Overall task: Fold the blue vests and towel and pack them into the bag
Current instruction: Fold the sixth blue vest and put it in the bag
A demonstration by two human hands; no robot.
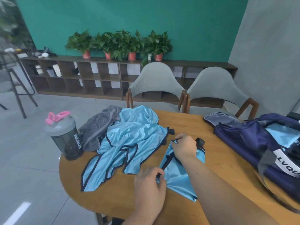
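Round wooden table [113,202] bears all items. Navy bag [243,140] lies open at the right, with light blue fabric [282,135] showing inside. A heap of blue vests [129,137] sits left of centre, with the grey towel [97,127] bunched at its far left, just beside the shaker bottle [68,140]. 1 vest [178,179] lies near centre, partly folded. Right hand [184,147] pinches its far corner. Left hand [149,187] pinches its near dark trim, fingers curled.

The blue vests [129,140] are gleaming like slick, shiny cloth; the desk [186,124] is showing smooth wood, the grey towel [97,125] looking matt and ribbed, the bottle [68,142] plastic.
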